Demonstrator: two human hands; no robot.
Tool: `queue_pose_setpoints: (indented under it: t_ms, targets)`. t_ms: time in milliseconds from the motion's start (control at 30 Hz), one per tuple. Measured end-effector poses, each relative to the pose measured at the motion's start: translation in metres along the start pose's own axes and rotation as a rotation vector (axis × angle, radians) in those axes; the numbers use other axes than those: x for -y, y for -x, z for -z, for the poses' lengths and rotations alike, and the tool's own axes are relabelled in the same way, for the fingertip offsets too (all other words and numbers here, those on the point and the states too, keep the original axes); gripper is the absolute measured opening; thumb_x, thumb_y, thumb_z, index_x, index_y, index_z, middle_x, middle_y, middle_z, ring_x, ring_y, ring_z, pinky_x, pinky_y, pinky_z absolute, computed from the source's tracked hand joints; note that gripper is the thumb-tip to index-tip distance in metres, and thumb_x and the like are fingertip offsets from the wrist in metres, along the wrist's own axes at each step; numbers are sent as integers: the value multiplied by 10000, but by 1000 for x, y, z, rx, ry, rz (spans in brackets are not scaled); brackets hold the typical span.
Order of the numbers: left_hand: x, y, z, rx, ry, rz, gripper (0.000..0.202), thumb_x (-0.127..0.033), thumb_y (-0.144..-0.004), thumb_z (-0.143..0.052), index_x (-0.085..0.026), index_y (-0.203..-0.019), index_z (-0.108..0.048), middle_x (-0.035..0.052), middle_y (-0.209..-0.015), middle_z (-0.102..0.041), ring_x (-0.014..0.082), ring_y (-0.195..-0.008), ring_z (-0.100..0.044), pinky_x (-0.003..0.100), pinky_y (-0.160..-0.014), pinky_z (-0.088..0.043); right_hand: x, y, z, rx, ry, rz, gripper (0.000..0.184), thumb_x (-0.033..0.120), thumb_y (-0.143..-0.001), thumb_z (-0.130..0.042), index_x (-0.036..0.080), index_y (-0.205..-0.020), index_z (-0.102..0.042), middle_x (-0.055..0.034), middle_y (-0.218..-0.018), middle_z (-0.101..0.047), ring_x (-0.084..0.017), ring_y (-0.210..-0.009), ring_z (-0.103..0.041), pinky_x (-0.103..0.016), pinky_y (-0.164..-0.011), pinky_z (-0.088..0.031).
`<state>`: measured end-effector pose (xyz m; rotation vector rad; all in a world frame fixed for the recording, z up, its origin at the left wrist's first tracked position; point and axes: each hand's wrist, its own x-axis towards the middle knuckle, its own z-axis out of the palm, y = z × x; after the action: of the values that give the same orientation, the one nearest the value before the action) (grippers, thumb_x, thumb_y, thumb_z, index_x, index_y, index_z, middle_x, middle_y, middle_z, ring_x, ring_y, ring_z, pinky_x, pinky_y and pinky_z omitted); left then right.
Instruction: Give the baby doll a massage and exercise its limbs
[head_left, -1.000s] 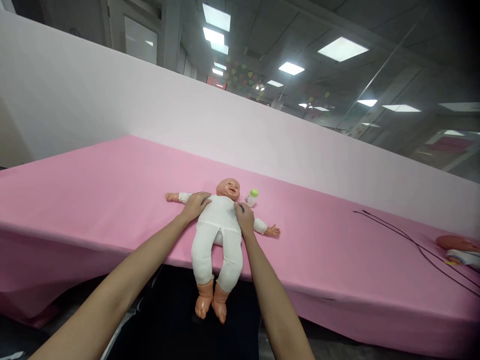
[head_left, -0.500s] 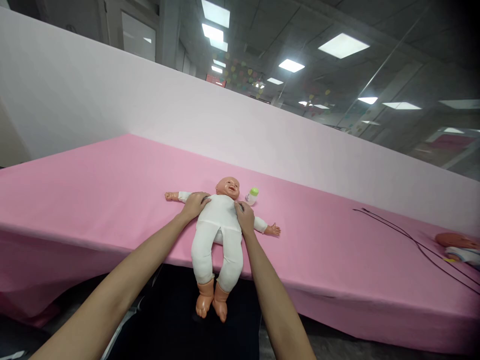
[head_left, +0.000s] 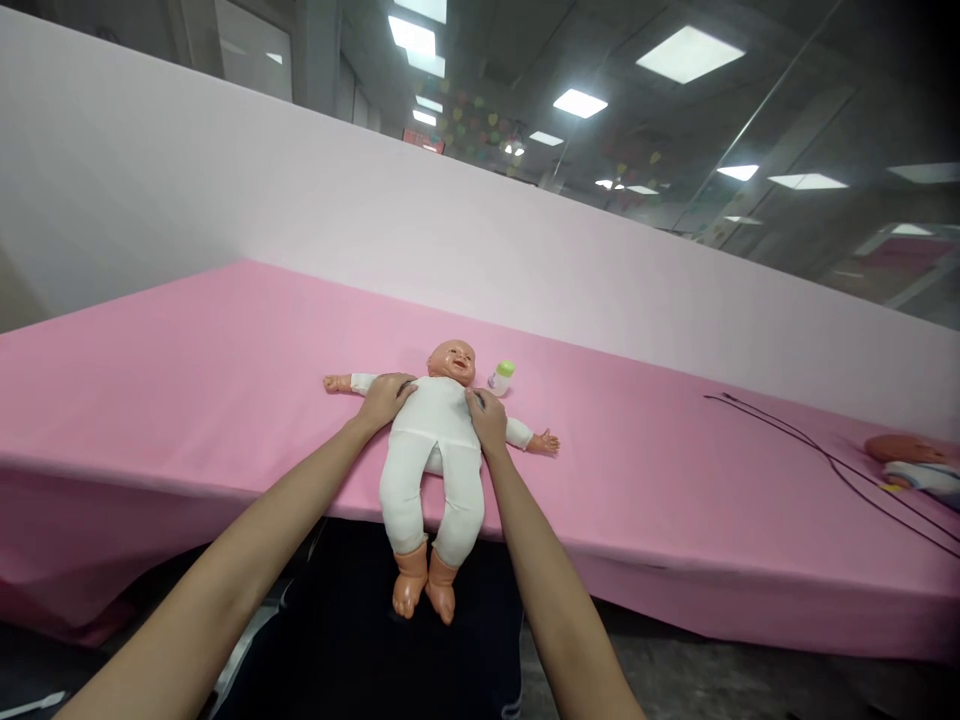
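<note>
While my left hand [head_left: 386, 400] and right hand [head_left: 487, 420] grip the shoulders of the baby doll [head_left: 431, 450], it lies on its back on the pink-covered counter [head_left: 187, 400], feet past the edge, just beside a green-capped bottle [head_left: 501, 378], any lettering too small to read.

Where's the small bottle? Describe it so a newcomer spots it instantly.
On the long pink-covered table, find the baby doll in white, lying on its back. The bottle sits just beside the doll's head: small, whitish, with a green top, the only green thing near it.
</note>
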<state>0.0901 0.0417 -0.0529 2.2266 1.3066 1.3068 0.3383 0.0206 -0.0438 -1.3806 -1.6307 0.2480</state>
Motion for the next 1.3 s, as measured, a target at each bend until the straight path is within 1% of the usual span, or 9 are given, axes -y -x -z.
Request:
queue_pose_setpoints:
  t_ms: [300, 433, 600, 800, 900, 967, 1100, 1167, 1300]
  targets:
    - [5, 0, 0, 19, -33, 22, 357, -364, -1007, -504, -168, -1167, -755, 108, -1194, -781, 275, -1072, -707, 413, -1013, -521, -1, 0, -3, -18, 16, 29, 366, 497, -992, -492, 219, -890, -707, -73, -961, -763, -261, -901, -653, -364, -826, -460]
    - [3, -1, 2, 27, -50, 23, 363, -354, -1005, -499, -154, -1163, -758, 108, -1184, -782, 276, -1066, -705, 407, -1005, -522, -4, -3, -5, -11, 10, 2, 362, 499, -991, -512, 217, -947, -735, -69, -1018, -774, -265, -958, -661, -373, -871, -462]
    - [2, -1, 3, 30, -47, 41, 332, -339, -990, -525, -165, -1154, -755, 90, -1187, -784, 263, -1073, -705, 391, -1007, -520, -6, -4, -6, 3, -10, 4, 375, 509, -991, -513, 213, -974, -743, -69, -1018, -775, -265, -963, -664, -381, -885, -473]
    - [1, -4, 2, 16, -22, 87, 224, -330, -951, -607, -178, -998, -764, 89, -1043, -805, 266, -944, -714, 381, -904, -543, -5, -5, -7, -16, -55, -7, 336, 485, -959, -565, 200, -912, -737, -71, -963, -772, -262, -918, -668, -375, -852, -473]
    - [-1, -3, 2, 17, -46, 95, 242, -355, -960, -584, -191, -942, -761, 92, -997, -803, 269, -903, -704, 396, -885, -545, -5, -5, -7, -36, -39, -3, 345, 482, -960, -550, 201, -865, -726, -76, -938, -767, -263, -894, -657, -377, -838, -473]
    - [-1, -2, 2, 13, -28, 88, 277, -374, -968, -555, -190, -972, -763, 91, -1017, -802, 268, -913, -703, 402, -895, -548, -6, -5, -5, -28, -47, 5, 336, 479, -959, -548, 208, -881, -729, -74, -959, -772, -265, -908, -660, -381, -852, -479]
    - [2, -1, 1, 9, 23, 47, 296, -381, -953, -561, -197, -1070, -762, 84, -1118, -792, 270, -1019, -700, 409, -966, -532, -8, -4, -2, 19, -88, 23, 290, 473, -929, -597, 222, -950, -740, -70, -1030, -778, -272, -969, -676, -392, -908, -490]
    - [4, -2, -1, 15, 16, 46, 247, -363, -935, -592, -206, -1022, -762, 82, -1078, -795, 272, -989, -702, 411, -946, -534, -8, -3, -1, 29, -106, 34, 287, 475, -922, -609, 220, -949, -737, -72, -1027, -777, -271, -964, -677, -390, -909, -493]
    - [6, -6, -5, 17, -9, 61, 162, -327, -915, -632, -220, -861, -741, 68, -912, -789, 259, -828, -690, 392, -833, -539, -6, -3, -4, 5, -77, 43, 307, 479, -939, -573, 213, -856, -702, -74, -930, -757, -261, -887, -661, -381, -857, -486]
